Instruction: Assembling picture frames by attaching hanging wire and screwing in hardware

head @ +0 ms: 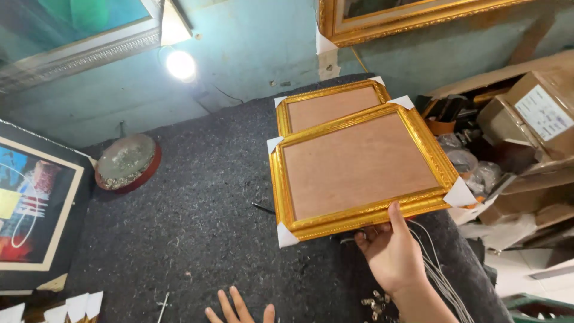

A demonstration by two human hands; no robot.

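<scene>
At the right edge of the felt-covered bench [197,197], a gold frame [359,170] is gripped by the right hand [391,254] above a second frame [329,104], the left hand [239,311] spread free.

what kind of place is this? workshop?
Likely a picture-framing workshop. The right hand holds a gold frame with white corner protectors over a second gold frame on a grey felt-covered bench; more framed pictures lean around it.

Grey felt bench [197,203], gold frame [327,104], round dish [127,161]

Brown cardboard box [534,113] w/ white rectangular label [543,112], far right, beside other stacked cardboard boxes [526,194].
</scene>
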